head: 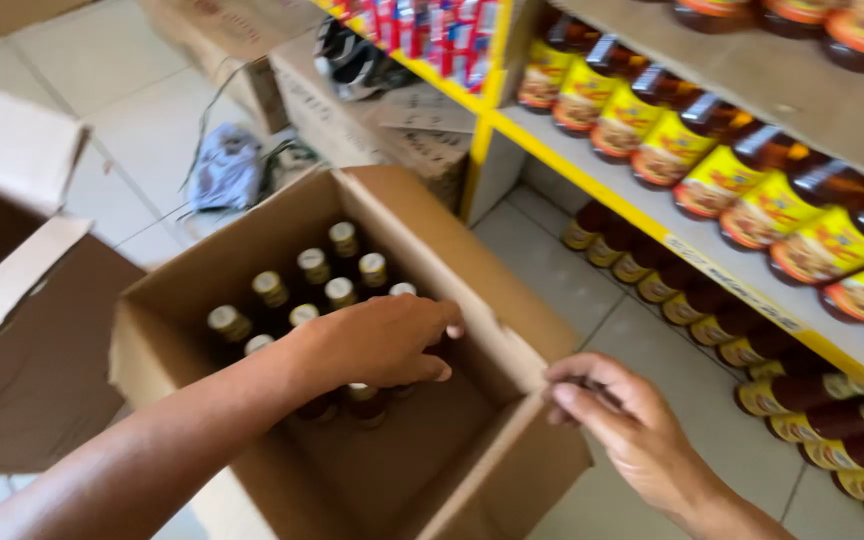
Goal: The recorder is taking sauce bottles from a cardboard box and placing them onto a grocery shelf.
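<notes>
We see our left hand (382,342) reaching down into an open cardboard box (167,345) on the tiled floor, palm down, fingers curled loosely over the tops of the dark bottles (314,270) with pale gold caps; whether the fingers actually close on a bottle we cannot tell, since the hand hides what lies under it. The bottles stand upright, packed in the far left part of the box, while the near right part shows bare cardboard bottom. Our right hand (620,420) pinches the box's near right flap (497,450) between thumb and fingers. Just to the right runs a yellow-edged shelf (592,180) lined with yellow-labelled bottles.
</notes>
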